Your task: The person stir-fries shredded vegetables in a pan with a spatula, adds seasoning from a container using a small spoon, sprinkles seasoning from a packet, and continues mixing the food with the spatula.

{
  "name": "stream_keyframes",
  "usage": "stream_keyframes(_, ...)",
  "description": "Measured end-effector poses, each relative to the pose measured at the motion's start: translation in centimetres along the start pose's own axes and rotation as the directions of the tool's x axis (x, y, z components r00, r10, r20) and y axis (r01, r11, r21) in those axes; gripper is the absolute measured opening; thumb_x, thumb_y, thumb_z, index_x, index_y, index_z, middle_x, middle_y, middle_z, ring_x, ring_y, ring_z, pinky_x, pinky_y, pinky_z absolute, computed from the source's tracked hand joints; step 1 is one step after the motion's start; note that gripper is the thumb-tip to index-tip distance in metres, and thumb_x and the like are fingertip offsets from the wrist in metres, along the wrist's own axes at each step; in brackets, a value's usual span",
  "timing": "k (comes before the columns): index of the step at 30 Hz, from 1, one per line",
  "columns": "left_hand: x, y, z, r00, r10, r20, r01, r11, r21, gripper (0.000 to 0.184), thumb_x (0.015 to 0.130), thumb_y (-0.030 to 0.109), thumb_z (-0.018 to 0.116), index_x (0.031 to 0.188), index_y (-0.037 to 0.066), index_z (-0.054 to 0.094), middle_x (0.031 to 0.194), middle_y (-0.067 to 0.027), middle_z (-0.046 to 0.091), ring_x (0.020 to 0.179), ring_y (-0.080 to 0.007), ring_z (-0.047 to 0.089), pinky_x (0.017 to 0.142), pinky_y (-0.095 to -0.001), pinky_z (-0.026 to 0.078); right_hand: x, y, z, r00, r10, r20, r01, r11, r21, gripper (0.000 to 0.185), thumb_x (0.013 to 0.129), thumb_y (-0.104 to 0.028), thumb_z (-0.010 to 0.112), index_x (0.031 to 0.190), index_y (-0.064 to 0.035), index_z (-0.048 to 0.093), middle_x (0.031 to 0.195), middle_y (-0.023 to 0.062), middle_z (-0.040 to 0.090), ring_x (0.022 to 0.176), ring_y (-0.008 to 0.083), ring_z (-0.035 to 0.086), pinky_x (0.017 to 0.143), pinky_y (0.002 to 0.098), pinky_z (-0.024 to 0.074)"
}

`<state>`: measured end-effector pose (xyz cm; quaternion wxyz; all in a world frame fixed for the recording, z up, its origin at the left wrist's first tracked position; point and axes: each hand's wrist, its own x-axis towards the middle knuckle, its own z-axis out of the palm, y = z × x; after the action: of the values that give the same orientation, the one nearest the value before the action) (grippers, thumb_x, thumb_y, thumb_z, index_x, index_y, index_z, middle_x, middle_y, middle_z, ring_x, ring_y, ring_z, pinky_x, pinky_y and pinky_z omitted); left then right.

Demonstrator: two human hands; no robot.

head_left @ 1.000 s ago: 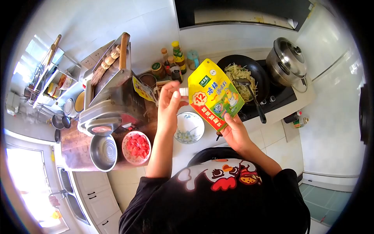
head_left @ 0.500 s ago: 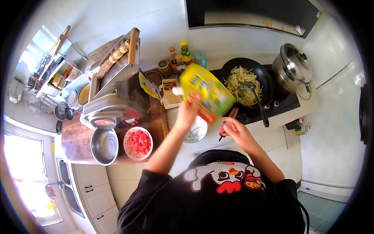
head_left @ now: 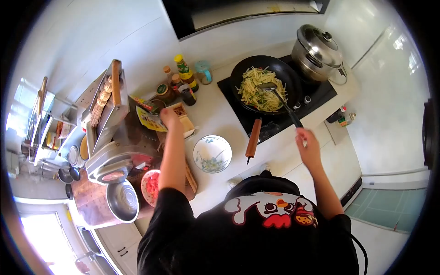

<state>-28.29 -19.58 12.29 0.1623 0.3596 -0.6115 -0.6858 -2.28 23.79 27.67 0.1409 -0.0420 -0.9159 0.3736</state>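
Observation:
My right hand is closed round the handle end of a black spatula. The blade rests among pale shredded vegetables with green bits in a black wok. The wok's wooden handle points toward me. My left hand is at the far left of the counter, fingers closed, beside a yellow packet and a seasoning box. What these fingers hold, if anything, is hidden. A green and yellow packet lies just beyond.
A patterned white bowl stands before the black cooktop. A lidded steel pot is right of the wok. Bottles line the wall. A steel basin and a bowl of chopped red pieces sit at left.
My left hand has moved left, and the yellow-green bag is no longer raised over the counter. My right hand has gone from near the wok handle to the spatula. The view has shifted.

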Motion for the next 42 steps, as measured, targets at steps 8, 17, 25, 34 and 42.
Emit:
stream_keyframes(8,-31.3,-1.8,1.2,0.35,-0.414,0.84,0.303,0.899,0.317,0.047,0.09,0.04,0.049,0.125,0.011,0.038,0.097,-0.0061,0.053,0.075,-0.0151,0.056,0.063,-0.027,0.047,6.4,5.9,1.8,0.988,0.063,0.144,0.044,0.768,-0.638,0.055,0.075,-0.013,0.063,0.124,-0.0095,0.039,0.097,0.0151,0.054,0.09,0.0341,0.055,0.075,0.043,0.0453)
stream_keyframes(17,-30.9,-2.6,2.7,0.171,-0.594,0.786,0.591,0.7,0.4,0.034,0.085,0.02,0.051,0.117,0.011,0.042,0.083,-0.0049,0.053,0.06,-0.0117,0.05,0.05,-0.0232,0.042,21.1,-1.3,-9.9,0.94,0.145,0.308,0.155,0.623,-0.766,0.033,0.079,-0.026,0.058,0.097,0.0004,0.055,0.075,0.0173,0.061,0.075,0.0333,0.062,0.064,0.0446,0.0481)
stream_keyframes(25,-31.2,-2.0,3.4,0.331,-0.519,0.788,0.304,0.849,0.431,0.044,0.082,0.015,0.054,0.122,0.012,0.034,0.068,-0.004,0.045,0.042,-0.0116,0.041,0.035,-0.0232,0.03,26.7,8.1,-6.8,0.212,0.686,0.696,-0.833,0.499,-0.238,0.018,0.073,-0.014,0.052,0.082,0.0017,0.053,0.065,0.0052,0.052,0.048,0.0077,0.045,0.041,0.0177,0.0388)
stream_keyframes(34,-29.8,0.0,3.3,0.253,-0.625,0.739,0.356,0.77,0.529,0.052,0.083,0.016,0.054,0.129,0.014,0.031,0.066,-0.0017,0.044,0.042,-0.009,0.04,0.034,-0.0205,0.027,30.0,10.3,-1.6,0.738,0.118,0.664,0.141,0.936,-0.324,0.025,0.076,-0.025,0.065,0.08,-0.0013,0.061,0.071,0.0152,0.062,0.06,0.0309,0.061,0.055,0.0404,0.0472)
stream_keyframes(42,-30.0,-0.2,3.4,0.298,-0.648,0.701,0.384,0.754,0.533,0.038,0.083,0.014,0.055,0.118,0.013,0.038,0.067,-0.0042,0.046,0.04,-0.0108,0.039,0.033,-0.022,0.028,28.8,1.8,-6.4,0.561,-0.309,0.768,0.811,0.391,-0.435,0.021,0.08,-0.01,0.046,0.077,0.0002,0.063,0.077,0.0182,0.064,0.075,0.0347,0.063,0.067,0.0423,0.0515)
